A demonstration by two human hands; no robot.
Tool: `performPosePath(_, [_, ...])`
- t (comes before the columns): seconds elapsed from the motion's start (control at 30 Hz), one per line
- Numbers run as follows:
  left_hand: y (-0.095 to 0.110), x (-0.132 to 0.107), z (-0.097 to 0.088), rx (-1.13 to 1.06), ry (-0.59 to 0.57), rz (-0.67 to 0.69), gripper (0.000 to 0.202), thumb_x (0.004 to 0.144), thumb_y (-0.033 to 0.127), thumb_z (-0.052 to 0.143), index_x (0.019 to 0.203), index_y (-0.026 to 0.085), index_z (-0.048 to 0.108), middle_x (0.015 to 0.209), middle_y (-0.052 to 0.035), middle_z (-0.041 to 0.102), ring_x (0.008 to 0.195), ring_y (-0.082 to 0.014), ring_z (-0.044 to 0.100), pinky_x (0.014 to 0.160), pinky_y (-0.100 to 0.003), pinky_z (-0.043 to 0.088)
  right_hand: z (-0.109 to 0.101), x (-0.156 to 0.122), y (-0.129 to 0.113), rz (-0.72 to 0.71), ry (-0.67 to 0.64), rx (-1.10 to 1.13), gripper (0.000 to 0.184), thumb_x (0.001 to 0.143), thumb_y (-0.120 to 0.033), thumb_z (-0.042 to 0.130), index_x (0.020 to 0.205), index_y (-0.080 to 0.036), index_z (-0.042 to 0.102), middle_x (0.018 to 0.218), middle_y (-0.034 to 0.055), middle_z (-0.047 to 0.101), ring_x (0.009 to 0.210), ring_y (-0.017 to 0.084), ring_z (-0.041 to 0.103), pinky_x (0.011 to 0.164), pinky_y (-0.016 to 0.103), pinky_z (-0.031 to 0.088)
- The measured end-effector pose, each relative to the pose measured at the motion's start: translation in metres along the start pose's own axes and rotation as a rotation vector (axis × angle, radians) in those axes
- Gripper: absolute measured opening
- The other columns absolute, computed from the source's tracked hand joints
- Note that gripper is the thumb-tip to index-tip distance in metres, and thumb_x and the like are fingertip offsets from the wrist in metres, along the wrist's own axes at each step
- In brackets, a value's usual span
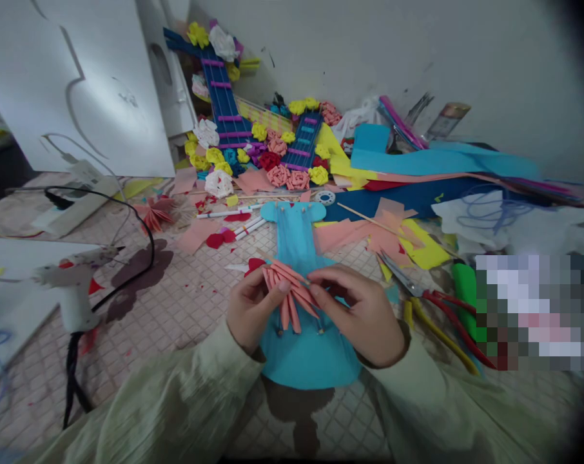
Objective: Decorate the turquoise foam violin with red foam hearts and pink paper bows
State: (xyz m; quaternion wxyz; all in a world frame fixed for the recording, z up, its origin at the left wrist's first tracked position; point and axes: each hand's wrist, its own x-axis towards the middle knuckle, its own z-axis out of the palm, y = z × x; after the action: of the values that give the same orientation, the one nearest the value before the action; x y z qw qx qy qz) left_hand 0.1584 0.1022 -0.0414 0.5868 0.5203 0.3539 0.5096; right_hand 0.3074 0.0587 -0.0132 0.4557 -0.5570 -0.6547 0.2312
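Between my two hands is a pink folded-paper flower (292, 298) with several pointed, pleated petals. My left hand (254, 306) pinches its left side, thumb on the front. On the right, my right hand (362, 310) has thumb and fingertips closed on the petals' edge. Right below them lies a light-blue paper guitar shape (311, 367), its rounded body toward me and its neck pointing away. The flower and my hands cover part of its body. A small red paper piece (254, 265) shows beside my left fingers.
A white glue gun (72, 293) with a black cord stands at left, near a power strip (79, 196). Red-handled scissors (434, 295) lie at right. Behind are two dark-blue paper guitars (223, 96) amid crepe flowers, a pink paper fan flower (154, 214) and blue paper strips (418, 161).
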Motion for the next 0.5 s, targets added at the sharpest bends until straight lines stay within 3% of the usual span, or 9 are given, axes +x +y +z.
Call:
performPosePath(0.2, [-0.0028,0.0013,-0.0030,-0.065,0.089,-0.016,0.018,0.068,0.031,0.065,0.079,0.017,0.067,0.073,-0.0009,0.065,0.068,-0.0121,0.058,0.065,-0.023,0.047,-0.0013,0.0001,0.0013,0.045,-0.046,-0.029,0.010,0.077,-0.020,0.053,0.081,-0.018,0.062,0.075,0.0015,0.062,0.066,0.012,0.056,0.058,0.024,0.046])
performPosePath(0.5, [-0.0052,0.0021,-0.0047,-0.128,0.113,-0.040,0.021,0.067,0.033,0.066,0.079,0.017,0.067,0.071,-0.0017,0.065,0.067,-0.0125,0.058,0.064,-0.023,0.046,-0.0013,-0.0009,0.0020,0.092,-0.048,0.002,0.007,0.077,-0.022,0.055,0.078,-0.018,0.060,0.073,0.0006,0.059,0.064,0.011,0.054,0.057,0.023,0.045])
